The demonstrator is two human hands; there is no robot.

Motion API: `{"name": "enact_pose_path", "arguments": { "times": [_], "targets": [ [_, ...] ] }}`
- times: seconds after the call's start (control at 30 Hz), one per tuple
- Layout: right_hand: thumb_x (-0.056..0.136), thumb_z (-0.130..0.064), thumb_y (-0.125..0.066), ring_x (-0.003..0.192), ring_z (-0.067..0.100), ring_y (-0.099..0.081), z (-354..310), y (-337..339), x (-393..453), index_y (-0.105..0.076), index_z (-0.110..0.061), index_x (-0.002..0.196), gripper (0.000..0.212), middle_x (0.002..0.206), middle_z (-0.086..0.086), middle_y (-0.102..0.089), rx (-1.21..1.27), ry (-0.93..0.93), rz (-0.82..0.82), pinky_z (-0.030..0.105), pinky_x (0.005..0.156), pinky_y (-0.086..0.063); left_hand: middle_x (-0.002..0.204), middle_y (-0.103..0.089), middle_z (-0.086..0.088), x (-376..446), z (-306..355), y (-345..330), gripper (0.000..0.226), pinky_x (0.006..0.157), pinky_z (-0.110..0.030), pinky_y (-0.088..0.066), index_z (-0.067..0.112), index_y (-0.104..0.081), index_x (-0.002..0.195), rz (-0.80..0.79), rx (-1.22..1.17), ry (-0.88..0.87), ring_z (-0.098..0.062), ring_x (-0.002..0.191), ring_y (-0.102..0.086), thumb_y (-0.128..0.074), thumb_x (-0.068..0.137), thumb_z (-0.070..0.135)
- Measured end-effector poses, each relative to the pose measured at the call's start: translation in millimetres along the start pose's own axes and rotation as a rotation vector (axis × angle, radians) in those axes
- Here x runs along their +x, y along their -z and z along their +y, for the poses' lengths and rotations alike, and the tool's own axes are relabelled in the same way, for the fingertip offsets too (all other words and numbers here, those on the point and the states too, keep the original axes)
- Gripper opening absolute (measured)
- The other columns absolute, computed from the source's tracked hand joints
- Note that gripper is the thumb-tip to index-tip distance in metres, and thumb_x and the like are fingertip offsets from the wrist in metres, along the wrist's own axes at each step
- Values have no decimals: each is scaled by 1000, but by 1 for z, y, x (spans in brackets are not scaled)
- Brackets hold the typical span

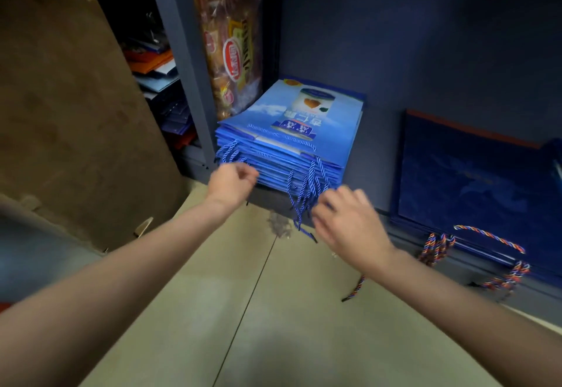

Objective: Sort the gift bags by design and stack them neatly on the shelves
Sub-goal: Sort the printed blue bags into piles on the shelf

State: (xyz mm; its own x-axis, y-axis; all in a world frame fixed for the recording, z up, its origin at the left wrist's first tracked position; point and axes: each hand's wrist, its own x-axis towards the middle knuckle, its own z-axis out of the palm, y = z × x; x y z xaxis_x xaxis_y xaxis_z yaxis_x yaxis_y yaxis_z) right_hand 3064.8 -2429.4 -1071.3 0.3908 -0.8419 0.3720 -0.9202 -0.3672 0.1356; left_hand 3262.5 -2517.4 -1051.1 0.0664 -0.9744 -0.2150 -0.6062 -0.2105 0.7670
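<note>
The left hand (232, 181) is curled at the front left corner of the stack of light-blue paper gift bags (292, 134); whether it pinches a blue cord cannot be told. The right hand (346, 219), fingers relaxed, holds nothing beside the hanging cords. The stack lies on the dark-blue metal shelf (380, 52). Judged step: squaring the stack. Next: tuck the cords in.

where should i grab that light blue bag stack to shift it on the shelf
Grip the light blue bag stack by its two long side edges, coming from the front. It lies flat with the open ends facing you, and the cord handles dangling there are loose.
</note>
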Motion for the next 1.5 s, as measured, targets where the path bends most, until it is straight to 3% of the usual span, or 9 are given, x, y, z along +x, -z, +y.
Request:
{"name": "enact_pose_path", "arguments": {
  "times": [0.2,0.33,0.53,0.7,0.77,0.9,1.07,1.3,1.5],
  "targets": [
    [86,-29,-63,96,21,-53,14,16,10,-57,-15,107,26,111,4,-54,663,-852,25,32,83,-42,137,-39,-13,12,1,32,42,105,-37,-30,12,-48,131,442,278,-494,-28,128,-35,-51,89,13],
    [87,-23,-62,123,24,-36,10,20,18,-47,-16,132,48,138,8,-40,400,-464,144,39,101,-32,149,-33,-15,22,-3,13,57,105,-50,-31,14,-37,143,259,684,-806,-39,137,-28,-44,87,21],
    [99,-41,-32,145,19,-7,15,-3,51,-6,-16,150,62,158,2,-6,211,-309,-294,37,116,-8,156,-12,-13,20,-32,-1,83,112,-50,-20,15,-9,150,87,1029,-689,-40,142,-12,-59,84,26],
    [100,-43,-26,145,12,-1,17,-7,45,0,-22,150,60,158,-4,-2,198,-304,-427,39,116,1,137,-49,-7,29,-11,28,56,97,-48,-40,21,-39,140,62,839,-815,-33,121,-50,-48,86,32],
    [98,-44,-29,142,12,-14,24,4,54,-21,-26,147,53,154,-4,-20,381,-385,-379,40,115,1,135,-47,-5,41,6,48,55,100,-40,-39,23,-30,143,-63,636,-729,-26,122,-45,-50,93,27],
    [96,-29,-44,122,22,-46,34,19,82,-59,-20,124,32,128,0,-57,463,-415,-274,37,111,-23,131,-49,-8,65,23,71,48,101,-37,-37,15,-47,133,-142,766,-612,-27,123,-43,-61,89,26],
    [96,-21,-44,124,23,-46,19,21,109,-52,-15,130,35,132,3,-55,566,-448,-311,37,106,-33,95,-61,-5,41,4,50,16,78,-34,-46,12,-63,93,258,483,-467,-25,91,-59,-65,86,26],
    [94,-23,-53,126,21,-39,8,13,121,-50,-19,131,37,132,2,-51,565,-334,-325,31,104,-30,81,-62,9,31,-1,25,21,76,-23,-44,17,-65,89,341,-1,-19,-10,84,-60,-71,80,35],
    [95,-14,-46,117,24,-49,15,21,143,-57,-15,122,29,123,4,-59,471,-330,-191,38,94,-43,80,-58,5,32,9,21,14,71,-26,-43,18,-58,82,366,-65,-32,-14,78,-56,-69,83,27]
  ]
}}
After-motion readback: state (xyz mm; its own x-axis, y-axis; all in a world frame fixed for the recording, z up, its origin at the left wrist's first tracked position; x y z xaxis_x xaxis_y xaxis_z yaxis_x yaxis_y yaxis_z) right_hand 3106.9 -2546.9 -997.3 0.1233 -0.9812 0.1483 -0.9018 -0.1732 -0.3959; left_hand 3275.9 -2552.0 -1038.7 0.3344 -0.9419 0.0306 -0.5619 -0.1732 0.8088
